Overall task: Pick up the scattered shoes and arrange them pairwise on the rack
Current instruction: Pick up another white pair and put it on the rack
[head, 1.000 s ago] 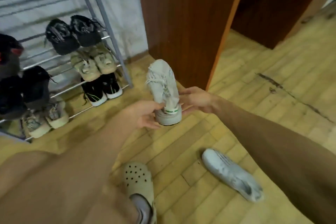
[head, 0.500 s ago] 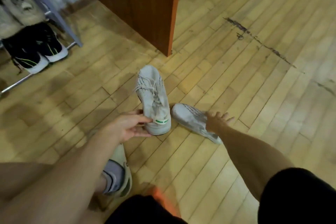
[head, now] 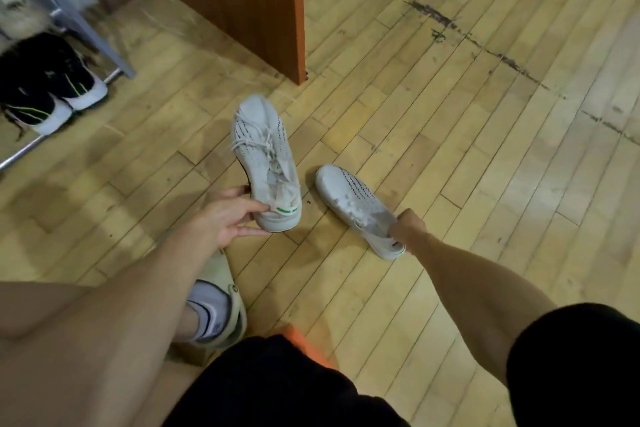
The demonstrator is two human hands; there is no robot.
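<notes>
Fingers of the left hand (head: 228,222) pinch the heel of a white laced sneaker (head: 265,156), toe pointing away, over the wooden floor (head: 450,149). The right hand (head: 408,227) is closed on the heel collar of the matching white sneaker (head: 356,204), which lies on the boards just right of the first. At far left, a black pair (head: 48,87) sits on the metal shoe rack (head: 90,31), beside a brown wooden panel (head: 242,0).

white sneakers (head: 265,152), green heel stripe; black shoes (head: 45,80).
</notes>
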